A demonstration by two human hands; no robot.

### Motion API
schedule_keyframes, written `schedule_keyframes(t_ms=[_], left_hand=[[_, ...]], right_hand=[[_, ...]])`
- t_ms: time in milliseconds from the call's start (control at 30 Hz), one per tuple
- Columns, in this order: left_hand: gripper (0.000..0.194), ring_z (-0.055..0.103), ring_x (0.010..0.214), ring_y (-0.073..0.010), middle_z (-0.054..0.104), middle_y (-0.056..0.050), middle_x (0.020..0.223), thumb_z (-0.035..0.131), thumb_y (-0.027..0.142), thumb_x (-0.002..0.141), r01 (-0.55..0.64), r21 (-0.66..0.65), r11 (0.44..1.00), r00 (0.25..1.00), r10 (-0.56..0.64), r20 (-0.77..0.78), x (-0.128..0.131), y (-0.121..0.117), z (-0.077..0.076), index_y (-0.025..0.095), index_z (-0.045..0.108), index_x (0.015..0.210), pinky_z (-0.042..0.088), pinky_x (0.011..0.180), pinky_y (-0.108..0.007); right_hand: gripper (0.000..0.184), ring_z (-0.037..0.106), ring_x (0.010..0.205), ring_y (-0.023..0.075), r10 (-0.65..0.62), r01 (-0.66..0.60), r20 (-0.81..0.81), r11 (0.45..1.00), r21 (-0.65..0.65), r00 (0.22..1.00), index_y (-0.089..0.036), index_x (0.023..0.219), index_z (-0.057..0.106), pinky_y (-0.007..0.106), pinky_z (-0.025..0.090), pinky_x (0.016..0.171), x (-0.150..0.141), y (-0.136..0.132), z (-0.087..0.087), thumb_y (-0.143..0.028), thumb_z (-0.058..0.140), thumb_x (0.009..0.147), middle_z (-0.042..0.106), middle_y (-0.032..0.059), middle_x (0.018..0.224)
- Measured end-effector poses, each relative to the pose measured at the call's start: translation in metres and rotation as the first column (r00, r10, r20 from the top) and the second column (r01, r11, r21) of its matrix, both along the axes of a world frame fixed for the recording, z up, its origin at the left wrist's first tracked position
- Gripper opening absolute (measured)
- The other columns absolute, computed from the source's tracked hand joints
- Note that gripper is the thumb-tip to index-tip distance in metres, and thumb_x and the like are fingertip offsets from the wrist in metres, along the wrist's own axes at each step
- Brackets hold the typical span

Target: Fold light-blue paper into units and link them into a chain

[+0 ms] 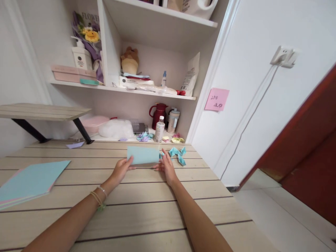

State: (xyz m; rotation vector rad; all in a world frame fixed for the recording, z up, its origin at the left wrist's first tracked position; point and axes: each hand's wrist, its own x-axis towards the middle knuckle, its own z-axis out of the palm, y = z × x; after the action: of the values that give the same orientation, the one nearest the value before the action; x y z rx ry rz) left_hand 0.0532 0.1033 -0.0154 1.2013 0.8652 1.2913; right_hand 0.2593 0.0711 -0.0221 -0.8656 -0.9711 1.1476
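Observation:
A light blue sheet of paper, bent or folded into a long strip, is held above the slatted table. My left hand grips its left end, thumb on the near face and fingers underneath. At the right end is my right hand, its thumb raised near the edge and its fingers under the corner. Just beyond that hand lie several folded blue paper pieces, partly hidden by the fingers.
A stack of coloured paper lies at left on the table. Behind stand a bottle, a dark red jug and a tumbler. A raised wooden stand overhangs the back left. More folded paper sits behind.

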Motion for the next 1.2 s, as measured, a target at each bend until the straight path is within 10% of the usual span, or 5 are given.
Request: schedule_keyframes(t_ms=[267, 433, 667, 900, 1200], left_hand=[[0.06, 0.062, 0.089, -0.0225, 0.065, -0.011, 0.102, 0.077, 0.026, 0.055, -0.043, 0.052, 0.998, 0.999, 0.042, 0.018, 0.0, -0.003, 0.002, 0.013, 0.055, 0.109, 0.051, 0.076, -0.031], [0.09, 0.063, 0.086, -0.0206, 0.066, -0.008, 0.098, 0.077, 0.019, 0.054, 0.075, 0.115, 0.99, 0.997, -0.074, -0.016, 0.002, -0.009, 0.005, 0.021, 0.03, 0.131, 0.049, 0.078, -0.035], [0.052, 0.065, 0.079, -0.021, 0.068, -0.011, 0.093, 0.075, 0.027, 0.057, 0.066, -0.007, 0.998, 0.997, -0.067, -0.033, 0.003, -0.001, -0.001, 0.011, 0.055, 0.102, 0.049, 0.074, -0.033], [0.053, 0.063, 0.087, -0.0212, 0.067, -0.011, 0.098, 0.075, 0.03, 0.058, -0.031, 0.062, 0.998, 0.999, 0.03, 0.012, -0.001, -0.001, 0.001, 0.012, 0.055, 0.104, 0.049, 0.074, -0.031], [0.069, 0.064, 0.079, -0.0216, 0.068, -0.011, 0.092, 0.077, 0.022, 0.054, 0.22, 0.033, 0.975, 0.971, -0.215, -0.107, 0.005, -0.01, 0.005, 0.013, 0.047, 0.116, 0.05, 0.071, -0.034]], right_hand=[[0.107, 0.058, 0.082, 0.0182, 0.053, -0.054, 0.044, 0.998, 0.032, 0.998, -0.028, 0.138, -0.002, 0.03, 0.049, 0.064, -0.005, -0.006, 0.003, -0.04, 0.071, 0.061, 0.059, 0.0061, 0.1], [0.086, 0.056, 0.071, 0.0151, -0.071, 0.067, 0.113, 0.997, 0.041, 0.991, -0.024, 0.132, 0.031, 0.028, 0.046, 0.064, -0.002, -0.001, -0.001, -0.035, 0.074, 0.058, 0.059, 0.0007, 0.079], [0.034, 0.055, 0.072, 0.017, -0.096, 0.079, 0.214, 0.993, 0.085, 0.972, -0.015, 0.081, 0.065, 0.027, 0.044, 0.063, -0.001, 0.002, -0.003, -0.041, 0.07, 0.06, 0.061, 0.0028, 0.075], [0.072, 0.058, 0.067, 0.0151, 0.054, -0.055, 0.1, 0.998, 0.014, 0.993, -0.021, 0.119, 0.044, 0.026, 0.047, 0.06, -0.006, -0.003, 0.002, -0.032, 0.075, 0.055, 0.06, -0.0015, 0.072], [0.08, 0.056, 0.06, 0.012, -0.088, 0.09, -0.048, 0.996, 0.028, 0.995, -0.025, 0.126, 0.033, 0.028, 0.05, 0.059, -0.008, -0.001, 0.0, -0.031, 0.074, 0.057, 0.055, -0.005, 0.071]])
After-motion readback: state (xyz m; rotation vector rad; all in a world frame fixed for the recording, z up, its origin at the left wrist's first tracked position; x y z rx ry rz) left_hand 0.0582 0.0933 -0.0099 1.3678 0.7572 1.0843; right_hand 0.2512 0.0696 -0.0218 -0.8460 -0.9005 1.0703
